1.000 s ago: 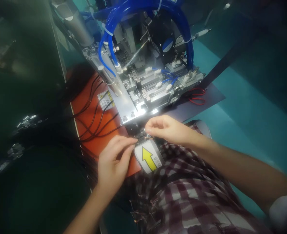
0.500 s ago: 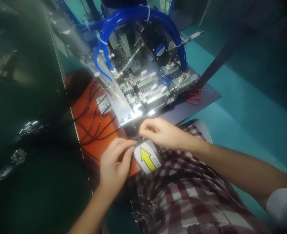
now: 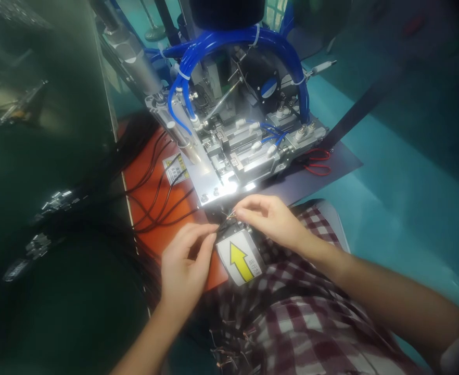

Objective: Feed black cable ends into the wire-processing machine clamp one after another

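Note:
My left hand [image 3: 186, 260] is closed in a pinch on a dark cable [image 3: 223, 226], just above the white plate with a yellow arrow [image 3: 235, 260]. At the cable's far end, thin wire ends [image 3: 230, 214] fan out. My right hand [image 3: 272, 219] pinches at these wire ends with thumb and forefinger. Both hands are close together at the front edge of the machine [image 3: 233, 166], below its bright metal plate. The exact grip at the right fingertips is too small to make out clearly.
Blue air hoses [image 3: 241, 36] arch over the machine. Black cables [image 3: 161, 208] cross the orange surface [image 3: 143, 190] beside a warning label [image 3: 176, 169]. Red-handled scissors [image 3: 318, 161] lie at the right. Loose cables with bare copper tips [image 3: 229, 346] hang near the checked apron [image 3: 311, 328].
My right hand has gone from curled fingers to a pinch at the wire ends, which now show. My left hand keeps its pinch. The whole view has shifted slightly.

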A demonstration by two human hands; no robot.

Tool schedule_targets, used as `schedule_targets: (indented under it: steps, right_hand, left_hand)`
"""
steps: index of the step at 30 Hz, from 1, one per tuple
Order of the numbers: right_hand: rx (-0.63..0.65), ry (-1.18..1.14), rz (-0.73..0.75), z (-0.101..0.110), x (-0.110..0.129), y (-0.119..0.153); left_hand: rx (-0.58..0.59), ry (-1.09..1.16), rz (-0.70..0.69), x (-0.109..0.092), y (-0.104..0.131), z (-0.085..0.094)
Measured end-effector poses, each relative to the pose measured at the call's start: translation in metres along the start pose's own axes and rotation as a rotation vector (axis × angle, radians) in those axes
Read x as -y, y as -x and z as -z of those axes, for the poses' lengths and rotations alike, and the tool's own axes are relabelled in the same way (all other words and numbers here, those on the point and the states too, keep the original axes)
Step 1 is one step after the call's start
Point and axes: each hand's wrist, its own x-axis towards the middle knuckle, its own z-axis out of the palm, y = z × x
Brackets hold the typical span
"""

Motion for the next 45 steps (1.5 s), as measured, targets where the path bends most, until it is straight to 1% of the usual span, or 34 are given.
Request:
schedule_targets:
  steps: [5, 10, 14, 18, 22, 25, 29, 33, 36, 40, 45]
  right_hand:
    - [-0.05, -0.014, -0.001, -0.005, -0.005, -0.005]
    - [-0.094, 0.018, -0.014, -0.004, -0.01, -0.005]
    - [-0.117, 0.037, -0.028, -0.004, -0.013, -0.001]
    - [-0.137, 0.006, -0.027, -0.01, -0.017, 0.0]
    - [-0.121, -0.013, -0.034, -0.012, -0.018, 0.0]
    - [-0.101, 0.005, -0.049, -0.012, -0.017, 0.0]
    - [-0.121, 0.059, -0.049, -0.011, -0.021, 0.0]
    - [-0.16, 0.062, -0.034, -0.008, -0.026, 0.002]
    - [-0.176, 0.058, -0.037, -0.005, -0.026, 0.005]
    - [-0.171, 0.062, -0.072, -0.003, -0.025, 0.007]
    - [-0.146, 0.01, -0.107, -0.005, -0.023, 0.004]
  left_hand:
    - [-0.016, -0.037, -0.026, -0.002, -0.001, -0.001]
    - [-0.012, -0.094, -0.065, -0.002, -0.001, -0.001]
    - [-0.001, -0.09, -0.061, 0.0, 0.0, -0.001]
    - [0.005, -0.081, -0.051, 0.0, 0.0, -0.001]
    - [0.024, -0.071, -0.068, 0.001, -0.001, 0.0]
    - [0.042, -0.082, -0.108, 0.002, -0.001, -0.002]
    - [0.003, -0.168, -0.169, 0.004, -0.001, -0.006]
    - [0.029, -0.156, -0.169, 0.005, -0.003, -0.006]
    - [0.02, -0.144, -0.179, 0.004, -0.004, -0.005]
    - [0.002, -0.153, -0.186, 0.004, -0.004, -0.005]
    - [-0.004, -0.171, -0.2, 0.003, -0.004, -0.006]
